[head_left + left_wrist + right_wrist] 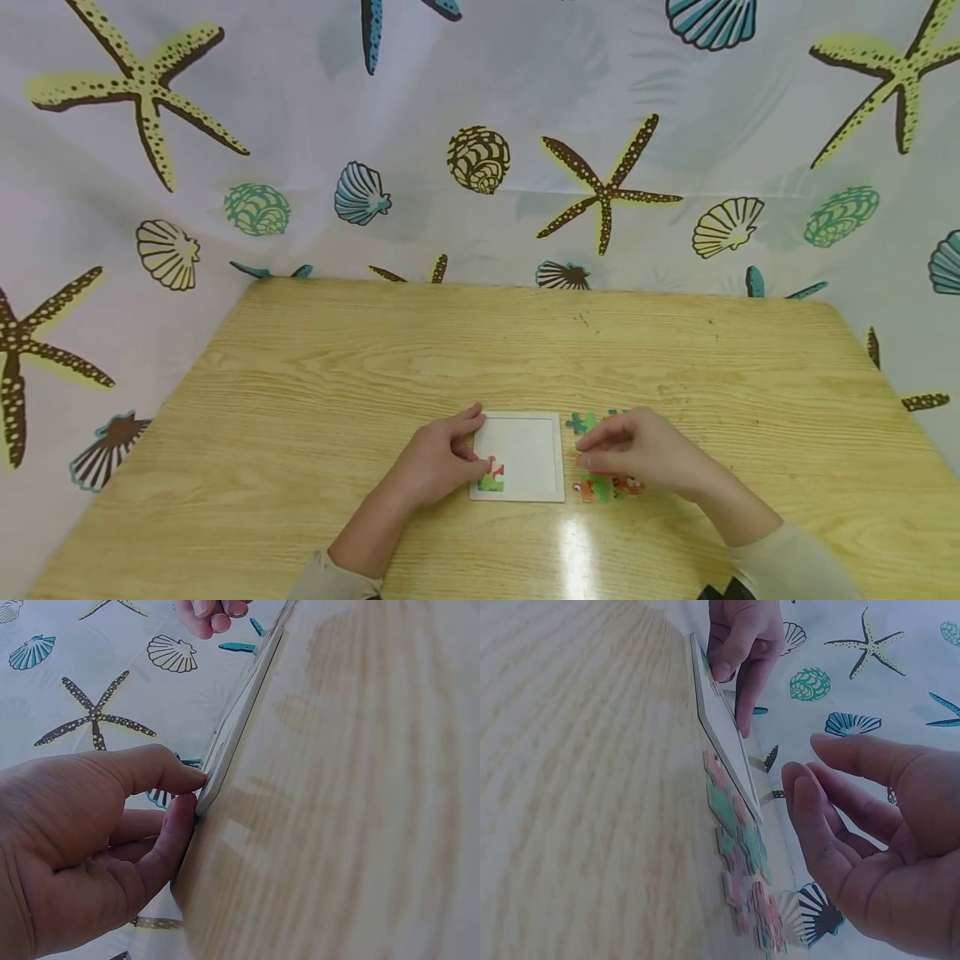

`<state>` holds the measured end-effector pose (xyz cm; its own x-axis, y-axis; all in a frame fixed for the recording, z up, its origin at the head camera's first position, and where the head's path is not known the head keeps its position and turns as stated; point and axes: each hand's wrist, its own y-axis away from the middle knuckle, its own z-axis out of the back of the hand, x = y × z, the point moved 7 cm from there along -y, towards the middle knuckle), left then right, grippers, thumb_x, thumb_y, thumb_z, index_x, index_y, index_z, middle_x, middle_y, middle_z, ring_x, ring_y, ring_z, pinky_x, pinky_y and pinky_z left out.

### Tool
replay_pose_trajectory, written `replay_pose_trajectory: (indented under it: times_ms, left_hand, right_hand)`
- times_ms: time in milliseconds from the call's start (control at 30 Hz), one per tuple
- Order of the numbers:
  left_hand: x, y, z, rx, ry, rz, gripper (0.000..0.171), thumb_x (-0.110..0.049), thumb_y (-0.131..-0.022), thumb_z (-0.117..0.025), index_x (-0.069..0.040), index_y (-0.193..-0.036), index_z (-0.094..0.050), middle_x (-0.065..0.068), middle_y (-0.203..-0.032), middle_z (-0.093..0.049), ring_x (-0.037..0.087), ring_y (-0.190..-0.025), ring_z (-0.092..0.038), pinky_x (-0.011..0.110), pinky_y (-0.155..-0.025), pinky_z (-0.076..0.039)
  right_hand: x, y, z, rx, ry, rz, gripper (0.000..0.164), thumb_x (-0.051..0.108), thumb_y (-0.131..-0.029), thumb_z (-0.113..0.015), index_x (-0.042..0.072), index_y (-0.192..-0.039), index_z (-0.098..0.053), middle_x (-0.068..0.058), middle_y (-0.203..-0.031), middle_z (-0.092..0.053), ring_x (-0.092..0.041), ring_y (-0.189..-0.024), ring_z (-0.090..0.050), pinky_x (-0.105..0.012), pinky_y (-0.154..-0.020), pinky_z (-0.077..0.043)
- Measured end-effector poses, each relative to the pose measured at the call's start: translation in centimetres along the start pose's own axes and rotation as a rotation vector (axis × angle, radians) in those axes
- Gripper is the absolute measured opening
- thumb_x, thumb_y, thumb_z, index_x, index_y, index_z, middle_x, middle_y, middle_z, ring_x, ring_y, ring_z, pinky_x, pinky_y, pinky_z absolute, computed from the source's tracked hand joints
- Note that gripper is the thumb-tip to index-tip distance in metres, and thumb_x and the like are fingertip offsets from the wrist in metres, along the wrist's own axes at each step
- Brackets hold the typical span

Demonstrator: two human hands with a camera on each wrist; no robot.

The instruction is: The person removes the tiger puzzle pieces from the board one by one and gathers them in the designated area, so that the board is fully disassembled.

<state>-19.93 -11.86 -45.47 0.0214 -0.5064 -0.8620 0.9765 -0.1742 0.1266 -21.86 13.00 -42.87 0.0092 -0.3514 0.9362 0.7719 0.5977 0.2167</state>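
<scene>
A shallow white puzzle tray (529, 460) lies flat on the table. One red and green jigsaw piece (491, 482) sits in its lower left corner. My left hand (438, 462) grips the tray's left side, thumb over that piece and fingers along the edge; the left wrist view shows the fingertips right at the rim. Just right of the tray lie several loose jigsaw pieces (597, 489) in red, green and orange. Above them hovers my right hand (651, 454), fingers loosely bent. In the right wrist view a gap shows between its thumb (855, 757) and fingers, with nothing held.
The wooden table (300, 392) stretches out around the tray and pieces. A white cloth (420, 225) printed with starfish and shells hangs behind the table and along both sides.
</scene>
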Motion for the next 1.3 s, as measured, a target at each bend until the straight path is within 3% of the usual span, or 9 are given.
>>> replay_pose_trajectory:
  times_ms: [200,433,867,1300]
  left_hand:
    - [0.0,0.1,0.1,-0.002,0.002,0.000,0.068,-0.001,-0.084,-0.083,0.006,-0.146,-0.055,0.009,-0.159,-0.048,0.008,-0.075,-0.060,0.019,-0.069,-0.046]
    - [-0.1,0.1,0.0,0.000,-0.006,0.004,0.068,-0.001,-0.084,-0.083,0.006,-0.146,-0.055,0.009,-0.159,-0.049,0.008,-0.075,-0.059,0.020,-0.068,-0.046]
    - [0.1,-0.1,0.0,-0.006,-0.027,0.010,0.068,-0.002,-0.084,-0.083,0.005,-0.145,-0.056,0.009,-0.159,-0.048,0.008,-0.074,-0.059,0.020,-0.066,-0.046]
    - [0.0,-0.1,0.1,0.001,-0.016,0.005,0.068,0.000,-0.083,-0.082,0.005,-0.145,-0.055,0.010,-0.159,-0.049,0.008,-0.076,-0.061,0.020,-0.067,-0.047]
  right_hand:
    - [0.5,-0.7,-0.7,0.005,-0.002,0.001,0.028,0.012,-0.097,-0.074,-0.010,-0.115,-0.073,-0.019,-0.108,-0.076,-0.030,-0.097,-0.076,-0.035,-0.084,-0.062]
    - [0.7,-1.5,-1.7,0.004,0.029,-0.001,0.025,0.013,-0.095,-0.076,-0.006,-0.112,-0.075,-0.011,-0.100,-0.078,-0.024,-0.090,-0.076,-0.033,-0.079,-0.062]
    - [1.3,-2.5,-4.0,-0.005,0.049,0.001,0.025,0.014,-0.093,-0.079,-0.003,-0.112,-0.076,-0.008,-0.103,-0.078,-0.014,-0.091,-0.073,-0.028,-0.078,-0.059]
    - [1.4,-3.9,-5.6,0.030,0.021,0.016,0.028,0.005,-0.089,-0.081,-0.007,-0.114,-0.075,-0.016,-0.110,-0.077,-0.023,-0.099,-0.076,-0.033,-0.087,-0.061]
